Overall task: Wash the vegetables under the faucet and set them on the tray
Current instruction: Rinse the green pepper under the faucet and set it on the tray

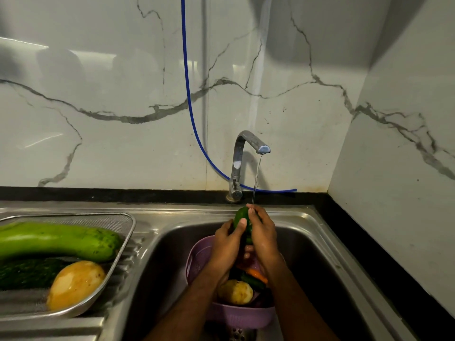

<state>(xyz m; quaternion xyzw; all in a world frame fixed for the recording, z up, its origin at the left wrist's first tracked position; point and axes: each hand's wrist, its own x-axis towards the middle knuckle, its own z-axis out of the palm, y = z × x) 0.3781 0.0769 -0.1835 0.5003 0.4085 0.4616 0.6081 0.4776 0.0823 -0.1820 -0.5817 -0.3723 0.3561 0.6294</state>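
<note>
While water runs thinly from the faucet [248, 153], both hands grip one green vegetable [240, 216] between them over the sink [317, 232]: the left hand [227, 244] curls round its near side with the thumb on top, the right hand [262, 232] wraps its far side, fingertips at the stream. Just below the hands sits a purple basket [236, 316] with a potato [235, 291] and other produce. Well to the left of the hands, the tray [123, 244] holds a pale green gourd [56, 239], a dark cucumber [27, 273] and a yellow fruit [75, 284]
</note>
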